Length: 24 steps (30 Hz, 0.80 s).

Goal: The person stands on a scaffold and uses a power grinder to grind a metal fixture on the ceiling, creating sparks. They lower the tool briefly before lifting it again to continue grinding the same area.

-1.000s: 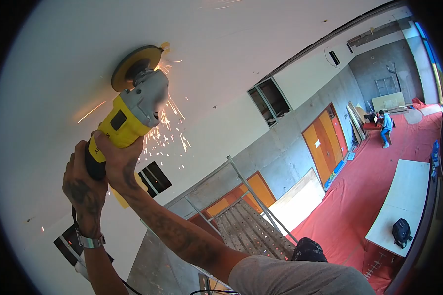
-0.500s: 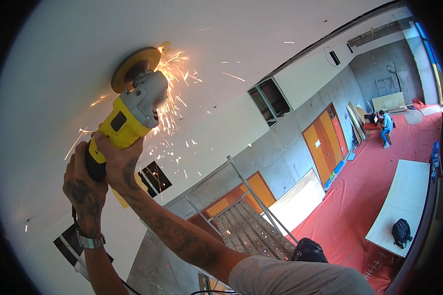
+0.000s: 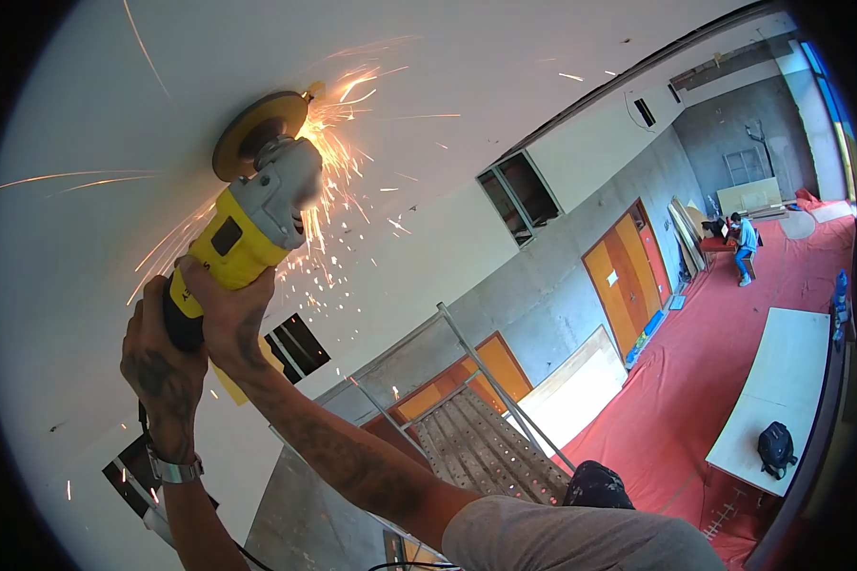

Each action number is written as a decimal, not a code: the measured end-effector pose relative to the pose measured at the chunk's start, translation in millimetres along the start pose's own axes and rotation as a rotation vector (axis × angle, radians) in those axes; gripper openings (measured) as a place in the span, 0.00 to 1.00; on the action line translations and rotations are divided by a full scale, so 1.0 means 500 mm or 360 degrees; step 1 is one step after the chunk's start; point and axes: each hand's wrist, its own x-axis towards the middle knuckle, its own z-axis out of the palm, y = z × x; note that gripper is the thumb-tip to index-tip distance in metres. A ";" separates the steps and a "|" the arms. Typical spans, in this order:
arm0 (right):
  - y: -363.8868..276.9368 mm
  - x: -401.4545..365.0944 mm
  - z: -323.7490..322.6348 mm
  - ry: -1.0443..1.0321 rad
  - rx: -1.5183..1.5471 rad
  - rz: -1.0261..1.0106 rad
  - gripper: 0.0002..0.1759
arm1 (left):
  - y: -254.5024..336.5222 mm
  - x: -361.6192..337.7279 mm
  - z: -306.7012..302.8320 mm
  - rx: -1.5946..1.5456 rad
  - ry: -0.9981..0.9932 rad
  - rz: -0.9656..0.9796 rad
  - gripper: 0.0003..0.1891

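Note:
A yellow and grey angle grinder [image 3: 243, 228] is held up against the pale ceiling [image 3: 400, 86]. Its round disc [image 3: 260, 133] touches a small metal piece [image 3: 313, 91] at the ceiling, and orange sparks [image 3: 333, 152] spray from there. My left hand [image 3: 165, 357], with a metal watch [image 3: 174, 468] on the wrist, is closed around the dark rear end of the grinder. Closed around the yellow body from the other side is my right hand [image 3: 233, 309].
Below me stands a scaffold with a perforated metal platform [image 3: 490, 447]. A long white table [image 3: 781, 381] holds a dark backpack [image 3: 776, 450]. A person [image 3: 745, 247] sits far off on the red floor covering [image 3: 681, 381]. Wooden doors [image 3: 628, 271] line the grey wall.
The sparks have changed shape, with longer streaks now reaching left across the ceiling. The grinder and both hands have hardly moved.

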 end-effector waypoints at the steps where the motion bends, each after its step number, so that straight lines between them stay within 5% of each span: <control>1: 0.005 0.000 -0.002 0.0003 -0.0005 0.0000 0.22 | 0.000 0.000 0.000 -0.0018 -0.0015 -0.0016 0.32; 24: -0.001 -0.022 0.008 0.0054 -0.0108 -0.0021 0.25 | 0.002 -0.004 -0.017 -0.0078 -0.0016 0.0038 0.29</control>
